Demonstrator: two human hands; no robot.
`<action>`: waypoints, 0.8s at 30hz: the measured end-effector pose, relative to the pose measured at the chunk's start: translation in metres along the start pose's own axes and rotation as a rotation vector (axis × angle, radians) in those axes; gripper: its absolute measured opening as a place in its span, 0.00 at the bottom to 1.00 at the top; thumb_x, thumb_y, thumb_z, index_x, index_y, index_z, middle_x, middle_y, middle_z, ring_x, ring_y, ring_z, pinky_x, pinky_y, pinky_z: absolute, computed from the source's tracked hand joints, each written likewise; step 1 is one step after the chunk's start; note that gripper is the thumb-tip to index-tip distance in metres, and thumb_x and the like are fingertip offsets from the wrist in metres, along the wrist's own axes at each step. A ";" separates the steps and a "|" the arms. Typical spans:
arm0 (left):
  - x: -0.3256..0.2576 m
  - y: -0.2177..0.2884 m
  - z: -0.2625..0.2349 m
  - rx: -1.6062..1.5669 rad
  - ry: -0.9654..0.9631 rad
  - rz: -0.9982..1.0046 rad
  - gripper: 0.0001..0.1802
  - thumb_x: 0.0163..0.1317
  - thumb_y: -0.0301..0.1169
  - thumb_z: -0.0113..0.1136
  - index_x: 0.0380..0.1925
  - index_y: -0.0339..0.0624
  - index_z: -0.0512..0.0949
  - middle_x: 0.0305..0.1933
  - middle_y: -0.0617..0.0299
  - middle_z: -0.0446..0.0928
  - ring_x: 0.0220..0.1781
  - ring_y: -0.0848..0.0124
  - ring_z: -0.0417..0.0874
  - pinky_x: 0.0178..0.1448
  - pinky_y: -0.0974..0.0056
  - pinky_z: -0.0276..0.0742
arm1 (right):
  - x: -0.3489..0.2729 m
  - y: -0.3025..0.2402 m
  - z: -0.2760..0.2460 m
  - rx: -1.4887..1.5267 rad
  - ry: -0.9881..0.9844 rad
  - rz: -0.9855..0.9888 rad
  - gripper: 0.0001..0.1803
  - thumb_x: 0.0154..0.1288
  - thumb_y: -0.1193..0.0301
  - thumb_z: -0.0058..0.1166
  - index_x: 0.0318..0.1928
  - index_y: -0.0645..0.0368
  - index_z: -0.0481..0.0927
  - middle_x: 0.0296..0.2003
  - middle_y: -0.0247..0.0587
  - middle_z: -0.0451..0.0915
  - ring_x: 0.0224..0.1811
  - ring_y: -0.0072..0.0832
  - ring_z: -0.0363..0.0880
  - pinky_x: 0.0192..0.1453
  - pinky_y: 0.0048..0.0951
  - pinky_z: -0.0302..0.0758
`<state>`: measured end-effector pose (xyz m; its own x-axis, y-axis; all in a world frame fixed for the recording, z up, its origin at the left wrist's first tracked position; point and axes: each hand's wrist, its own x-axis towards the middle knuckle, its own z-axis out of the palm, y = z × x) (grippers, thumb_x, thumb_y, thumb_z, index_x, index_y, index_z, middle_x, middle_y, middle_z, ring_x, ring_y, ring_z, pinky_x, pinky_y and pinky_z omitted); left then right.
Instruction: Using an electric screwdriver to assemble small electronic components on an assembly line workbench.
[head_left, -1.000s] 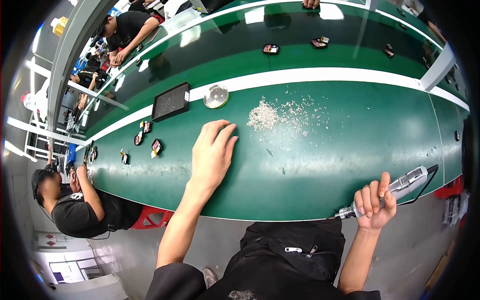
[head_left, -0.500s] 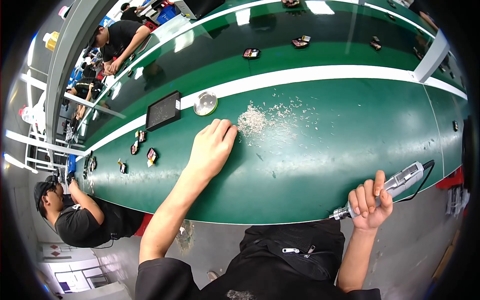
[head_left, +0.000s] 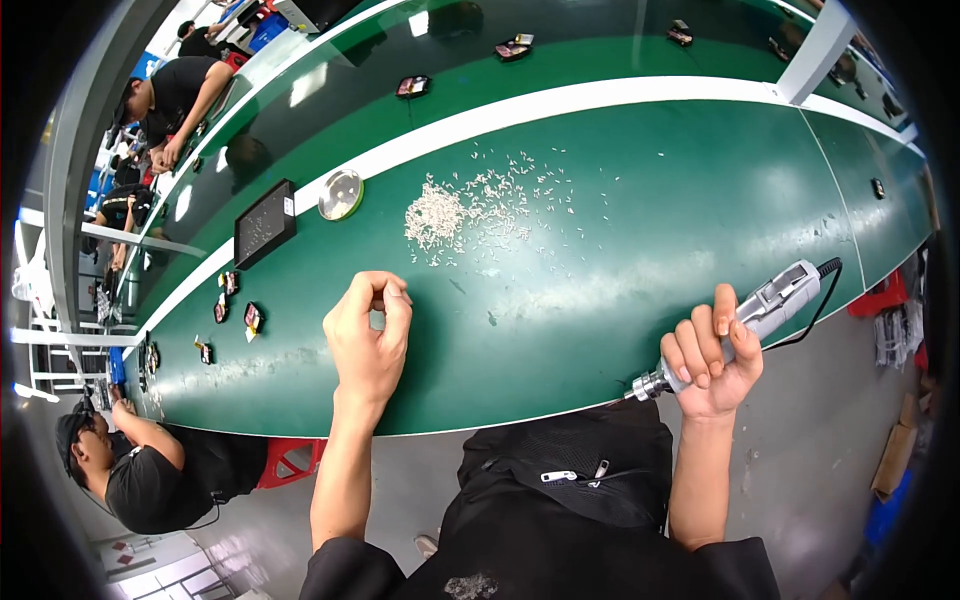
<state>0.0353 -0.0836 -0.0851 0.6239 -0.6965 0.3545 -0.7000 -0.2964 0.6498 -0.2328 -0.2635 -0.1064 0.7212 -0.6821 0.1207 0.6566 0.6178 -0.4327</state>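
My right hand is wrapped round a grey electric screwdriver at the table's front edge, its metal tip pointing left and its black cable curling off behind. Above the green tabletop my left hand is closed, fingertips curled against the thumb; what they hold, if anything, is too small to make out. Ahead and right of it lies a heap of tiny pale elongated pieces, with more scattered to its right. A round clear-topped dish and a black tray with small bits in it stand beyond, to the left.
Several small black-and-red parts lie on the left of the table. A white rail separates it from a green belt carrying similar parts. One person works at the left end, others across the belt. A grey post rises at far right.
My left hand has drawn back from the heap toward me, its fingers now curled to the thumb. The right hand keeps its grip on the screwdriver. The whole view has shifted.
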 end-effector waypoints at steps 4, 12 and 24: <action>-0.023 0.041 0.013 -0.216 -0.035 0.005 0.08 0.55 0.14 0.57 0.35 0.32 0.80 0.29 0.55 0.82 0.28 0.71 0.82 0.33 0.71 0.76 | -0.001 0.001 0.009 -0.021 -0.029 -0.024 0.07 0.67 0.68 0.45 0.33 0.57 0.67 0.12 0.29 0.61 0.12 0.20 0.60 0.23 0.26 0.64; -0.066 0.092 0.035 -0.816 -0.234 -0.178 0.05 0.55 0.13 0.59 0.32 0.28 0.79 0.33 0.48 0.81 0.31 0.66 0.82 0.33 0.69 0.78 | 0.005 -0.004 0.049 0.031 -0.184 -0.171 0.09 0.72 0.64 0.38 0.38 0.55 0.68 0.16 0.29 0.64 0.16 0.21 0.64 0.28 0.28 0.68; -0.078 0.109 0.048 -1.467 -0.411 -0.399 0.12 0.69 0.26 0.47 0.35 0.25 0.74 0.34 0.44 0.77 0.32 0.64 0.82 0.31 0.67 0.79 | 0.002 0.003 0.073 0.027 -0.085 -0.272 0.08 0.70 0.67 0.43 0.36 0.57 0.67 0.14 0.28 0.63 0.13 0.19 0.62 0.25 0.25 0.66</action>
<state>-0.1063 -0.0928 -0.0746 0.3741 -0.9268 -0.0332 0.5663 0.1999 0.7996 -0.2136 -0.2344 -0.0424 0.5327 -0.7896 0.3045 0.8336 0.4274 -0.3500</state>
